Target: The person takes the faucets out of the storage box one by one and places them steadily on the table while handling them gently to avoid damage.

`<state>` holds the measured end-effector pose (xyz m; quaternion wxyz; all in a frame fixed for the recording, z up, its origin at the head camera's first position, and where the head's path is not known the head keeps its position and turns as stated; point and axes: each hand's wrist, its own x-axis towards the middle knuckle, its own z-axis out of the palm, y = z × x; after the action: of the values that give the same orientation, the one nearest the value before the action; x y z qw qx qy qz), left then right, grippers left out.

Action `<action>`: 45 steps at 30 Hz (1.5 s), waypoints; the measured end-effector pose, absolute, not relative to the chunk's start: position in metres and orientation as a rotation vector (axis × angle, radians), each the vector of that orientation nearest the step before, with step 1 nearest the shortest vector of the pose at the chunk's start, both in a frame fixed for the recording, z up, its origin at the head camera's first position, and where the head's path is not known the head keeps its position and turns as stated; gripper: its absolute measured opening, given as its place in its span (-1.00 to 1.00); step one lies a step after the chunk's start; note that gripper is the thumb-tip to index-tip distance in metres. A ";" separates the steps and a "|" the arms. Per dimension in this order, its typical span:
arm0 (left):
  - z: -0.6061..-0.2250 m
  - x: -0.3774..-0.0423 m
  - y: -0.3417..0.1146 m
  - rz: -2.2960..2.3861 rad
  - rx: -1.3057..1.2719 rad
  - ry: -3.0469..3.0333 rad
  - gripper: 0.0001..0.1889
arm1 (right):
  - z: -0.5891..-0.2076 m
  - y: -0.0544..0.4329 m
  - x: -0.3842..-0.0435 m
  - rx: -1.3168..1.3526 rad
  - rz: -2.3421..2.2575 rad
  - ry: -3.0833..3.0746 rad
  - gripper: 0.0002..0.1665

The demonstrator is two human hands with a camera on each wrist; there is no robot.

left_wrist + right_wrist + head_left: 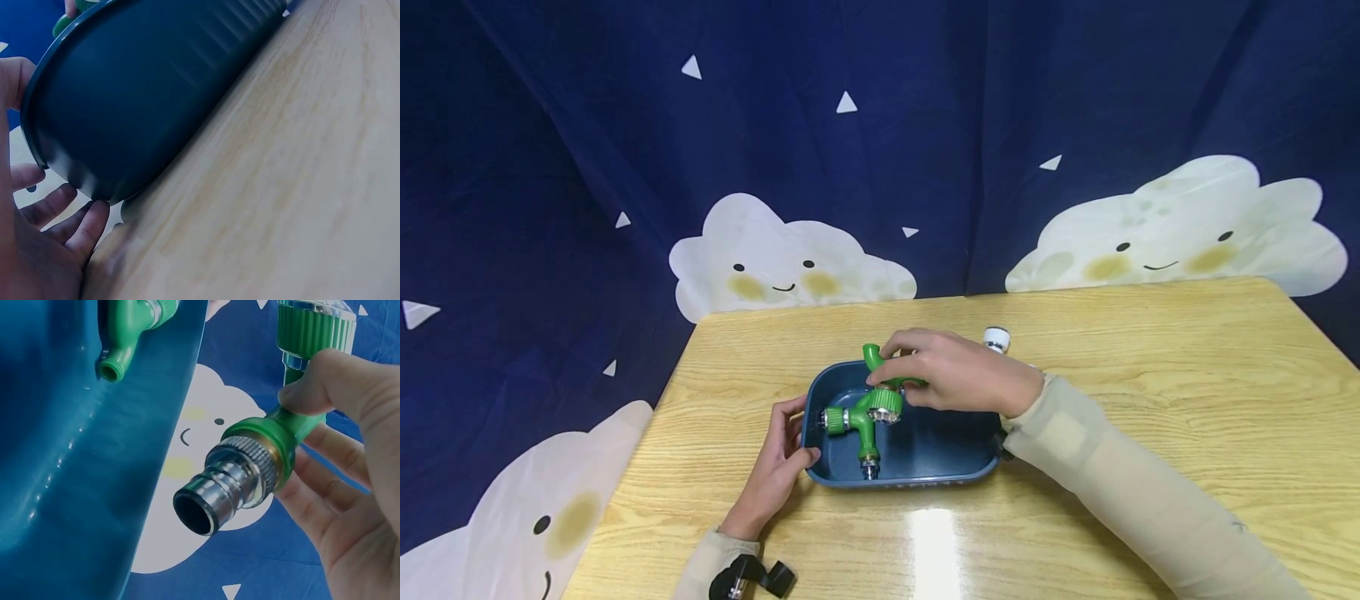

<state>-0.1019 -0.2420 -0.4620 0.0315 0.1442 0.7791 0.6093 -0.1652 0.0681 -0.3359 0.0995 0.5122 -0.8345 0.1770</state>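
Note:
A blue plastic basin [940,454] stands on the table. My left hand [778,467] grips its left end, thumb over the rim and fingers against the outer wall [119,112]. Inside the basin's left part lies a green faucet [867,433] with chrome connectors. Above it, my right hand [951,371] pinches a second green faucet [294,428] between thumb and fingers. This one has a ribbed green collar [312,328] and a chrome hose connector [215,484] pointing away from the palm. In the head view the right hand covers part of it.
Beyond the basin's far right side, a white-capped chrome piece [997,337] shows partly behind the right hand. The wooden table [1150,400] extends on both sides. A dark blue curtain [925,125] with cloud prints hangs behind it.

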 end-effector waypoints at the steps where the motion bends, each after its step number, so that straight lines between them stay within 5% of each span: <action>1: -0.462 -0.102 -0.242 1.876 0.445 2.399 -0.25 | -0.335 0.068 -0.165 1.517 0.520 -2.461 -0.52; 45: -0.463 -0.101 -0.241 1.881 0.439 2.402 -0.25 | -0.324 0.086 -0.161 1.476 0.450 -2.452 -0.52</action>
<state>-0.1012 -0.2414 -0.4630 0.0294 0.1422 0.7789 0.6101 -0.1608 0.0863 -0.3239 0.1219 0.5055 -0.8401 0.1543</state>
